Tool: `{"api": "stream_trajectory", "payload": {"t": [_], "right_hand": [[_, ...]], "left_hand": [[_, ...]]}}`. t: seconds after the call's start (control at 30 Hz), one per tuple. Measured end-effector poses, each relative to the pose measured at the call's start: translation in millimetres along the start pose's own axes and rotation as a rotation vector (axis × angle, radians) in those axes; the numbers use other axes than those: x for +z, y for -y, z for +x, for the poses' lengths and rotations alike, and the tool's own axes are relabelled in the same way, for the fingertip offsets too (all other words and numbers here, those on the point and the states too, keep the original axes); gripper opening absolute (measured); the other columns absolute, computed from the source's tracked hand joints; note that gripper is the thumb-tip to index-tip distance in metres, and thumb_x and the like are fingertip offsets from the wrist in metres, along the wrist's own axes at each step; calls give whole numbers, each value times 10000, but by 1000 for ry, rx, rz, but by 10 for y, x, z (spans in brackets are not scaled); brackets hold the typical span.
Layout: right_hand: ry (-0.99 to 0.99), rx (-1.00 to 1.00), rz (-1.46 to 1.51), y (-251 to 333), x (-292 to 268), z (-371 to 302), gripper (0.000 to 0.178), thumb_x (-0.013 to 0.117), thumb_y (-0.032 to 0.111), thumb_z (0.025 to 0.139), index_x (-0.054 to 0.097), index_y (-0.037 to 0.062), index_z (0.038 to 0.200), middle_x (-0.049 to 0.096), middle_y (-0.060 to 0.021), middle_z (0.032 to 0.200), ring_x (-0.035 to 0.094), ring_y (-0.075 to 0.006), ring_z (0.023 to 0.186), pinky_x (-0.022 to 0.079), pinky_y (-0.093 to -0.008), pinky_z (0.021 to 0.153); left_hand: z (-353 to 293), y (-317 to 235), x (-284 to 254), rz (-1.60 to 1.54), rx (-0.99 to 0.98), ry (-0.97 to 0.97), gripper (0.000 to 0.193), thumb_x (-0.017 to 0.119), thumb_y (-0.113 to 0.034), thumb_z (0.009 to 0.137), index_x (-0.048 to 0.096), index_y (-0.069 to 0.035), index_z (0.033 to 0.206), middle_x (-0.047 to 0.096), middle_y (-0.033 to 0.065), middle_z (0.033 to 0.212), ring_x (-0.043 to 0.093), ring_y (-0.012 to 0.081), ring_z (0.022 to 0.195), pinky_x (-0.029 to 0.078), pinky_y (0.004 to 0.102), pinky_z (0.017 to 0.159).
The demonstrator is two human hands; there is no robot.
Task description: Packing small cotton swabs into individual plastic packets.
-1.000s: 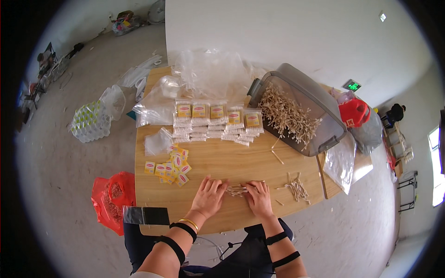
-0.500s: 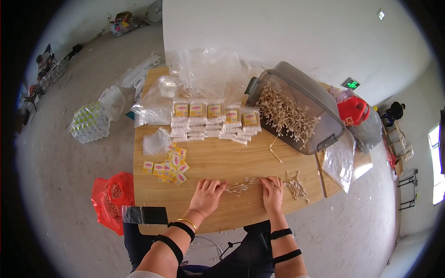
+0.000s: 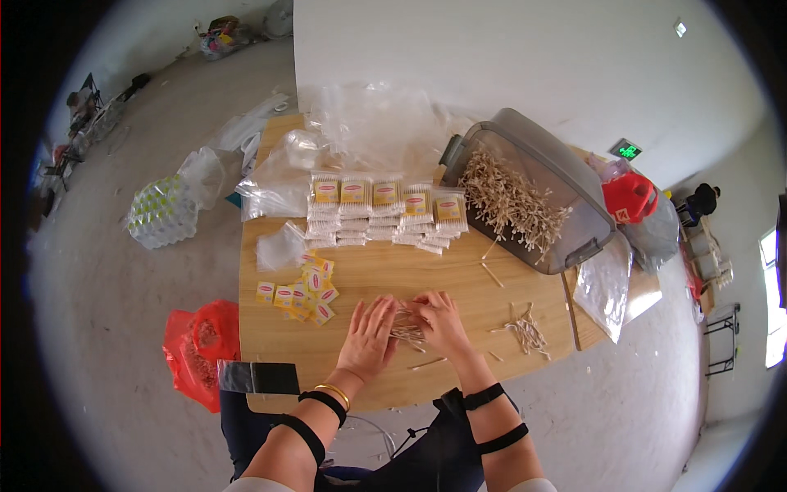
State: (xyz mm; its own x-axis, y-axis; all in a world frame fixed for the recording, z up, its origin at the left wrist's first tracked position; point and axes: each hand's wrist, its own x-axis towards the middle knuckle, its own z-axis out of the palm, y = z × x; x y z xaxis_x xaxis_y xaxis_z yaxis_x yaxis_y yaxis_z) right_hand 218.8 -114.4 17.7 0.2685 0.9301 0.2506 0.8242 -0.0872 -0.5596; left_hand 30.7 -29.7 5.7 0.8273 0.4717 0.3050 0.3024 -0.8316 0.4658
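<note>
A small bundle of cotton swabs [image 3: 407, 330] lies between my two hands, low over the near middle of the table. My left hand [image 3: 366, 336] closes on its left side, fingers together. From the right, my right hand [image 3: 441, 321] pinches the bundle's upper part; the fingertips partly hide the swabs. A few stray swabs rest just below the hands. To the right is a loose pile of swabs [image 3: 529, 332]. Small yellow-and-white cards [image 3: 314, 283] are scattered left of my hands.
Stacked bags of swabs [image 3: 385, 209] stand at the table's back, before clear plastic bags [image 3: 369, 123]. A grey bin [image 3: 566, 189] full of swabs lies tipped at back right. A red bag [image 3: 201, 348] hangs by the left edge, near a black-and-clear packet [image 3: 258, 378].
My right hand has moved left and slightly away from me, bringing its swabs to those at my left hand. The left hand has shifted slightly. Some swabs now lie loose below.
</note>
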Motion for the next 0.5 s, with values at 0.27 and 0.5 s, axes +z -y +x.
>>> {"api": "stream_trajectory", "payload": {"t": [0.27,0.5], "right_hand": [[-144,182,152,114,-412,-226,206,726,96,819,705,101,1024,630,-109,1082,580,-337,1035,457,-458,931],[56,116,7,246,-346,-863,182,771,156,789,697,131,954,621,-86,1013,560,-344,1037,447,-453,911]], "left_hand": [[18,36,12,205,58,77,703,608,-250,899,357,-70,1530,319,114,1607,275,302,1504,162,552,1239],[48,-3,13,106,11,121,661,590,-242,911,391,-128,1531,409,51,1566,330,236,1483,175,545,1236]]}}
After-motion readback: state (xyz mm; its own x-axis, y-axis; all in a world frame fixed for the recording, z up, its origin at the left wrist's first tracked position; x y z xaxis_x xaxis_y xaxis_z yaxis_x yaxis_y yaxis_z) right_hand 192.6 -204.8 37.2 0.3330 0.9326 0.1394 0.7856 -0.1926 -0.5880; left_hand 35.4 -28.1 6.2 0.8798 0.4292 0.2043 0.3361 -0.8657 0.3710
